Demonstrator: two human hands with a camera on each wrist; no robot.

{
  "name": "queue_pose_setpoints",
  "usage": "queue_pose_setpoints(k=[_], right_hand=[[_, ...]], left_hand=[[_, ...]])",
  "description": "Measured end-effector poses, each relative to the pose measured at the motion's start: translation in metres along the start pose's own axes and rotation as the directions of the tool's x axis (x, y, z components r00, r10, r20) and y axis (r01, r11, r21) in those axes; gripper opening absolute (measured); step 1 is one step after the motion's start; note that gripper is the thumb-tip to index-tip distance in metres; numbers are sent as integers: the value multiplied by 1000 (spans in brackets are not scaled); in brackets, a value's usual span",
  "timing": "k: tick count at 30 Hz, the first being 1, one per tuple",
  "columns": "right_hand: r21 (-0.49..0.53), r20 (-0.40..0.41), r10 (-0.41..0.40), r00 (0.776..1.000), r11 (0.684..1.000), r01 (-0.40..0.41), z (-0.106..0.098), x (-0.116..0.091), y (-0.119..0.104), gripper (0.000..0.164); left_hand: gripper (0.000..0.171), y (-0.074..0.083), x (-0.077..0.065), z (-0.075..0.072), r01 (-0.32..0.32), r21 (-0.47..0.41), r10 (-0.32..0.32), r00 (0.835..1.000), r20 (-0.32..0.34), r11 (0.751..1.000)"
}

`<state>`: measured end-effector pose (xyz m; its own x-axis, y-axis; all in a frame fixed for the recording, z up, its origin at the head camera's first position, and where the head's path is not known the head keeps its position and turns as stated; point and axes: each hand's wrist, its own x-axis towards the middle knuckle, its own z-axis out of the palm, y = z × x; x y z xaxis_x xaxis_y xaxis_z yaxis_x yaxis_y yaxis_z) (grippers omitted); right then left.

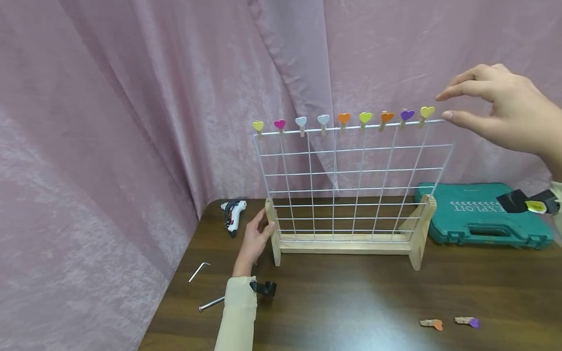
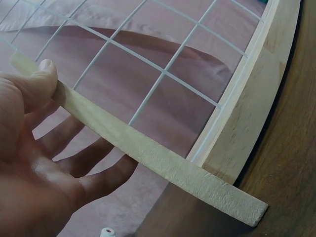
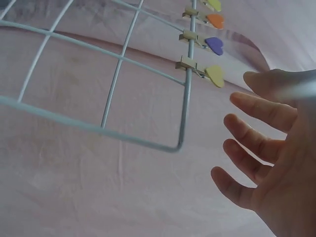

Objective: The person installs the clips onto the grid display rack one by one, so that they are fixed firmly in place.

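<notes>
A white wire grid [image 1: 347,173] stands upright in a wooden stand [image 1: 347,247]. My left hand [image 1: 256,239] holds the stand's left upright, the thumb on one side and the fingers on the other, as the left wrist view shows of that wooden upright [image 2: 163,163]. Several heart clothespins sit along the grid's top wire; the rightmost is a yellow heart clothespin [image 1: 427,112], beside a purple heart clothespin [image 1: 407,115]. Just right of the yellow one, my right hand [image 1: 505,107] hovers with fingers spread apart from the thumb. Nothing is between them; the right wrist view shows a gap to the yellow heart [image 3: 215,76].
An orange heart clothespin [image 1: 432,323] and a purple heart clothespin [image 1: 468,321] lie on the table [image 1: 333,302] at the front right. A green tool case [image 1: 487,214] lies behind right. To the left are a glue gun [image 1: 234,217], a hex key [image 1: 198,272] and a metal rod [image 1: 211,304].
</notes>
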<state>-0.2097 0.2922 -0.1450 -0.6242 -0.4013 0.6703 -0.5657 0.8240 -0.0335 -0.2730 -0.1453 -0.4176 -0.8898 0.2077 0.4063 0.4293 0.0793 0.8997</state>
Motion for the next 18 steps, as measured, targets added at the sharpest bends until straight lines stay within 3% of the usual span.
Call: queue_pose_setpoints(k=[6,11,18], right_hand=[[10,-127,41,991,999,-40,-3,-27,-7,26],[63,-203,-29,979,997,43,3,-51,-7,27],[88,-187,-100,977,989,118,23,-94,-11,64]], left_hand=[[51,-1,-2,-2,7,-4,-7,1000,4,1000],[51,0,-1,-2,7,-6,-7,1000,-2,1000],[50,1,0,-1,14,-9,-14,1000,-10,1000]])
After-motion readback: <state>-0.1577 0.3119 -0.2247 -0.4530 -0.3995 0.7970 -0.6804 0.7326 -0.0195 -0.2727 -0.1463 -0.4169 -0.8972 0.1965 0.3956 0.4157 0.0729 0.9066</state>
